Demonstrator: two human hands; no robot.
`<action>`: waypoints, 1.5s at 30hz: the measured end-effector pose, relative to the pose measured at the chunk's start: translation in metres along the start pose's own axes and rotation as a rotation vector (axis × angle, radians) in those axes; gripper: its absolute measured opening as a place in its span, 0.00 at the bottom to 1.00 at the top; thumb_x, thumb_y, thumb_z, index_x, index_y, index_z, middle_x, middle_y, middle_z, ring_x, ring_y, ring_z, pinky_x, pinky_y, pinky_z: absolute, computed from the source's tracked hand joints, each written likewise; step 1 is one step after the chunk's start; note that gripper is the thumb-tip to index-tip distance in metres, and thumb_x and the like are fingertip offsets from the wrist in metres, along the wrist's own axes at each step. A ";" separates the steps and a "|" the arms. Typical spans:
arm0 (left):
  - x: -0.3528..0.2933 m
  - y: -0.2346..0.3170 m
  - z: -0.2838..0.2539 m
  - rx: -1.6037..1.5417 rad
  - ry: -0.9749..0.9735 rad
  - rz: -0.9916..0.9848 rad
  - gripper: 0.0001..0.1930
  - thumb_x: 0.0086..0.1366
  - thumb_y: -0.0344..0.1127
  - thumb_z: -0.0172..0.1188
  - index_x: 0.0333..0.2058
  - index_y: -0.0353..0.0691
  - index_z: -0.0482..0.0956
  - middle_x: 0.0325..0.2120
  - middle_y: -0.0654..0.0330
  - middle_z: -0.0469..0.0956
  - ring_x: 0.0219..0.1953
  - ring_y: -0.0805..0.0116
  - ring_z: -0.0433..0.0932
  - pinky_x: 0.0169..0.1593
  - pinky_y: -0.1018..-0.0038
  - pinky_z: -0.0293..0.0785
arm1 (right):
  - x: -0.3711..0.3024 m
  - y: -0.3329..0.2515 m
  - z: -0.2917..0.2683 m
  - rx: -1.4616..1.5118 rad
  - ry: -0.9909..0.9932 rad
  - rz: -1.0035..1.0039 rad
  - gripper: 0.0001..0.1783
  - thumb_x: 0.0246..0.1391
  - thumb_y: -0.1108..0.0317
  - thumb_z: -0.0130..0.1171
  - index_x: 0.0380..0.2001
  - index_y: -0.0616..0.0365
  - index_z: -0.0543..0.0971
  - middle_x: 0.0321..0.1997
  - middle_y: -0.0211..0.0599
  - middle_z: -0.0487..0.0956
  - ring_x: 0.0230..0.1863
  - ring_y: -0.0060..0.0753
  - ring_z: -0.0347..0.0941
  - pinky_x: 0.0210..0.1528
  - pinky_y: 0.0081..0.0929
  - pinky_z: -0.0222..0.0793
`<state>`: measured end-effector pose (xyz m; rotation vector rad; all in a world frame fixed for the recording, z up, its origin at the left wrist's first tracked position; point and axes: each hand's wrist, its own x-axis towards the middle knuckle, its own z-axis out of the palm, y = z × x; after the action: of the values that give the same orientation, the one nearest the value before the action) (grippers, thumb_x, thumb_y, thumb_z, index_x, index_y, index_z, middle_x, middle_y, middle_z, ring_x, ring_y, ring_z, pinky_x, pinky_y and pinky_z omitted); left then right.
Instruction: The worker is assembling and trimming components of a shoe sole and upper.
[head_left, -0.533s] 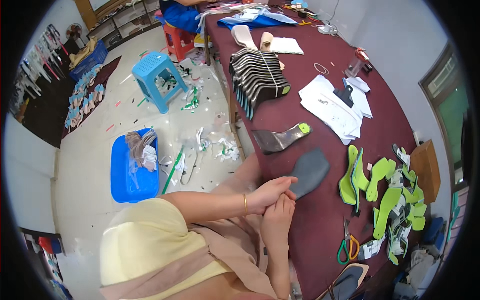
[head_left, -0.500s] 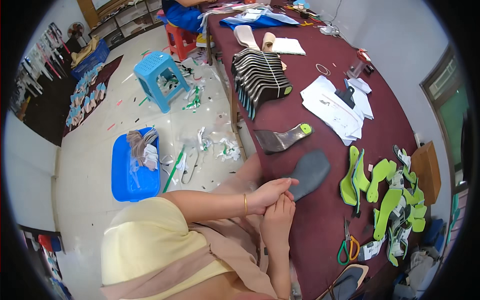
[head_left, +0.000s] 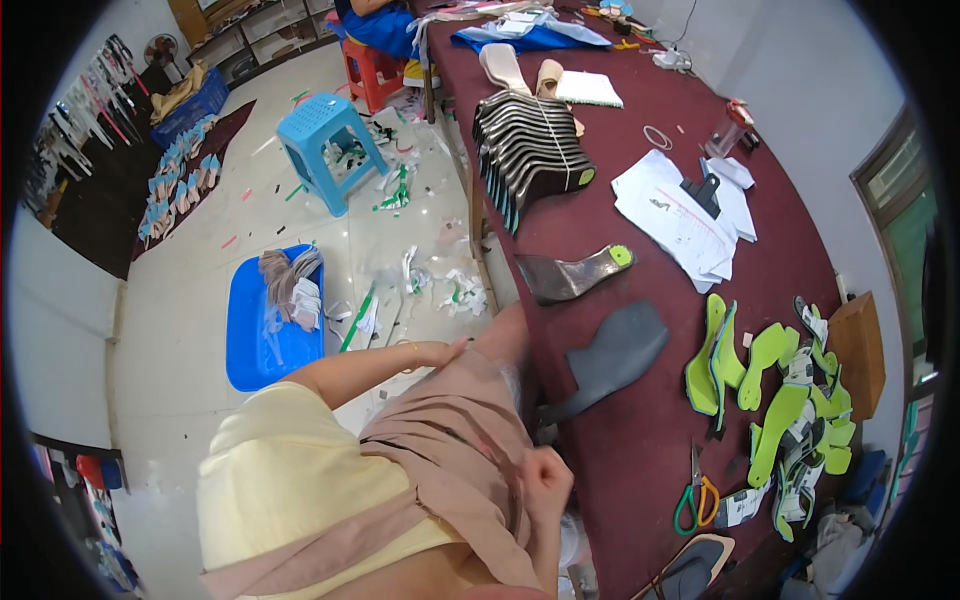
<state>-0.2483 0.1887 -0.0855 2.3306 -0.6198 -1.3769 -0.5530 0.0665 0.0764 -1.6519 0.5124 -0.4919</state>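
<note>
The left hand (head_left: 446, 352) and the right hand (head_left: 547, 482) have parted, so handling of the grey sole (head_left: 622, 348) seems paused: it lies ungrasped on the maroon table's (head_left: 640, 440) left side, left fingers look released, right ones clenched, contents I cannot tell.

Cannot see inside the curled right hand (head_left: 547, 484), beside the left edge of the table (head_left: 640, 440); cannot read the papers (head_left: 660, 215) toward its right edge; cannot see all of the sole (head_left: 695, 568), cut off below.

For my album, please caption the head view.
Left hand at brown garment, right hand curled, grey sole-shaped piece on maroon table.
</note>
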 end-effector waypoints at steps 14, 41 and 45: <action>-0.085 0.136 -0.026 0.094 -0.074 0.915 0.15 0.66 0.41 0.52 0.35 0.34 0.81 0.21 0.65 0.80 0.27 0.76 0.77 0.36 0.78 0.73 | -0.011 -0.053 -0.149 -0.619 0.957 0.008 0.23 0.55 0.77 0.50 0.56 0.64 0.65 0.58 0.46 0.68 0.53 0.39 0.71 0.54 0.31 0.65; -0.115 0.336 0.044 -0.971 -0.470 0.978 0.28 0.59 0.31 0.62 0.57 0.37 0.62 0.49 0.56 0.70 0.44 0.70 0.74 0.43 0.75 0.75 | 0.047 -0.072 -0.147 -1.098 0.542 -0.192 0.24 0.41 0.71 0.64 0.46 0.56 0.74 0.51 0.43 0.70 0.51 0.48 0.64 0.53 0.40 0.60; -0.109 0.317 0.072 -1.060 -0.439 0.784 0.17 0.61 0.32 0.60 0.47 0.32 0.72 0.38 0.60 0.76 0.36 0.76 0.76 0.38 0.78 0.76 | 0.019 -0.059 -0.126 -1.008 0.629 -0.129 0.24 0.40 0.73 0.64 0.46 0.56 0.74 0.51 0.43 0.71 0.50 0.46 0.65 0.51 0.39 0.61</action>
<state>-0.4169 -0.0246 0.1232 0.8265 -0.5967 -1.3125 -0.6078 -0.0379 0.1518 -2.4918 1.2655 -0.9547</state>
